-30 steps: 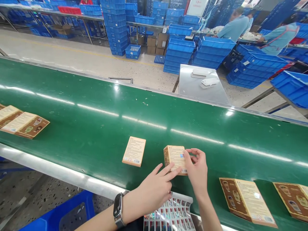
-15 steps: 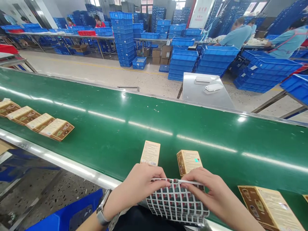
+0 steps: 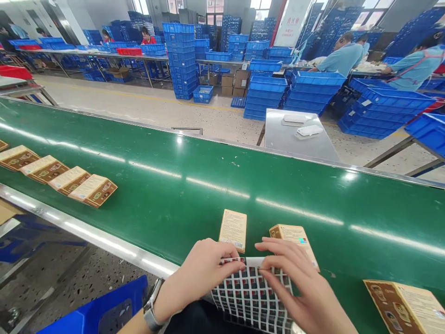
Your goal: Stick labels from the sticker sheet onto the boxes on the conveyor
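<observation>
A sheet of small dark stickers (image 3: pixel 252 294) with a white grid is bent in front of me, close to the belt's near edge. My left hand (image 3: pixel 208 269) pinches its upper left edge between thumb and fingers. At the upper right edge is my right hand (image 3: pixel 295 278), thumb and index finger close together and the other fingers raised. What lies between those fingertips is too small to make out. A bare white strip shows on the sheet between the hands. Beyond them, a flat cream carton (image 3: pixel 233 229) and another carton (image 3: pixel 292 232), partly behind my right hand, lie on the belt.
The green conveyor belt (image 3: pixel 167 204) crosses the view. Several overlapping cartons (image 3: pixel 92 189) lie at left, and a brown and cream carton (image 3: pixel 405 304) at near right. A blue stool (image 3: pixel 100 311) stands below left. Stacked blue crates (image 3: pixel 266 95) and co-workers (image 3: pixel 339 55) are beyond the belt.
The cartons on the belt have shifted right. My right hand's fingers have lifted and spread, and a white strip now shows at the sheet's upper edge. My left hand stays on the sheet.
</observation>
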Tool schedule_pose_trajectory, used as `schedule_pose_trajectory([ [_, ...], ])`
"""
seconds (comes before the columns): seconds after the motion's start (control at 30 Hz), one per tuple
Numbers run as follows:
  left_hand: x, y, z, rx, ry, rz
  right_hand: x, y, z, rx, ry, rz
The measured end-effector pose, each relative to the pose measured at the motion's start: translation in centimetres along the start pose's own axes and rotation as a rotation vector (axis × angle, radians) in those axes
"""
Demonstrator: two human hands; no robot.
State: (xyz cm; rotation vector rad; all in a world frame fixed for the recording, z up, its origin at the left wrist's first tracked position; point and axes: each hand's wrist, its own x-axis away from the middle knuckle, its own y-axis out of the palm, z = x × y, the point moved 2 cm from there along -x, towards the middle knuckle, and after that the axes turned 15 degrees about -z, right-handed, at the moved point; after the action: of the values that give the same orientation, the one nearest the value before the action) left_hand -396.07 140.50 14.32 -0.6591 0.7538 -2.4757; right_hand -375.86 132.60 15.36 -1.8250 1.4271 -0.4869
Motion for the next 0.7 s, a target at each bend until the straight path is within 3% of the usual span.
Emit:
schedule_pose_trajectory([
  [0.13,0.0,0.7,-1.8,-0.065,0.197,-0.036,-0.6,1.7,4.3,-0.606,0.348,0.145],
  [0.23,-0.6,2.6,-2.9,-0.119,0.325,-0.138,-1.9,3.9,7.0,-0.894,0.448,0.178],
  [0.4,-2.0,5.3,-2.8,-0.175,0.350,-0.137,-2.6,5.6,8.5,-0.899,0.593,0.305],
  [0.7,-3.0,6.5,-1.4,-0.185,0.383,-0.143,-1.7,5.9,8.5,-0.851,0.621,0.363],
])
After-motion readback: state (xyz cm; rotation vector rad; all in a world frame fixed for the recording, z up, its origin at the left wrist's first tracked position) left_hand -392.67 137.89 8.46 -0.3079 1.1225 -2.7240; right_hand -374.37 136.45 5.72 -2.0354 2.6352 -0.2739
